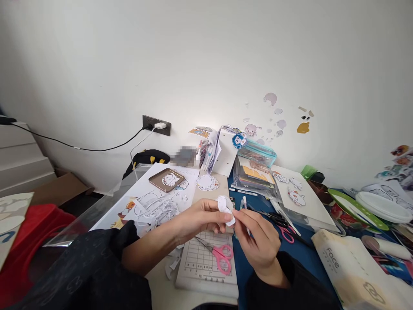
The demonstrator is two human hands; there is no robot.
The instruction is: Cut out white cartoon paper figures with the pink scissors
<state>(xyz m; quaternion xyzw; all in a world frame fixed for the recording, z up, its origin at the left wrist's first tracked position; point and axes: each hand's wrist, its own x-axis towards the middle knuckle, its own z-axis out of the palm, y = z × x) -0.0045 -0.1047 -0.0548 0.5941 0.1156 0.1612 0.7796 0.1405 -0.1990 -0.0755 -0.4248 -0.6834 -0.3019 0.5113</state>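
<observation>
A small white paper cutout (223, 204) with a curved edge is held up between both hands over the table. My left hand (206, 215) is closed, pinching its lower part between thumb and fingers. From the other side, my right hand (258, 234) pinches the cutout's right edge with its fingertips. Below them, a pair of pink-handled scissors (222, 257) lies on a pad printed with a grid (196, 265). Another round paper cutout (207, 183) rests on the board just behind the hands.
White paper strips (158, 209) are heaped left of my forearm, before a brown tray (155, 181) with a cutout. Dark scissors (280, 220) and pens (243, 192) lie to the right. A face tissue pack (345, 267) stands front right; a white file holder (222, 150) is behind.
</observation>
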